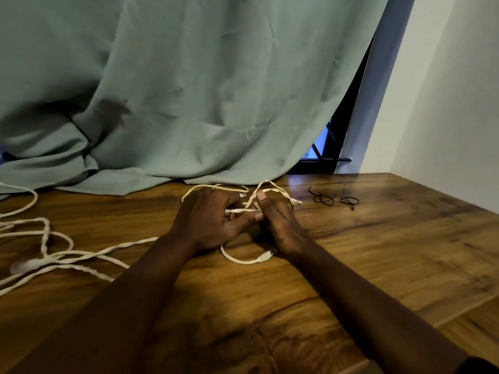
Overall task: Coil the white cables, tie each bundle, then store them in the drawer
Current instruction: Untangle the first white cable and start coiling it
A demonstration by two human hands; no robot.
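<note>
A wooden worktop [351, 265] runs in front of you, with a pale green curtain [189, 90] draped down onto its far edge and a white wall [445, 90] rising past its right side. Between curtain and wall a narrow dark gap of window [340, 136] shows.

Your two hands meet near the middle of the worktop, a little toward the far edge. Your left hand [210, 220] has its fingers curled around strands of the white cable [240, 211], and its thumb [249, 217] reaches across to touch your right hand [280, 225]. Your right hand stands on its edge with its fingers closed on the same cable, one fingertip [261, 197] pointing up toward the curtain. Thin loops of the cable arch over and beyond both hands, close to the curtain's hem.

Under your wrists a short curve of the cable lies flat on the wood and ends in a white plug [266, 257], just beside your right wrist.

The loose length of cable [129, 243] trails from below your left forearm toward the left edge of the worktop, where it lies in untidy, crossing loops.

Two black ties [324, 198] [349, 201] lie side by side near the far right corner, well apart from your hands, each bent into a small loop.
</note>
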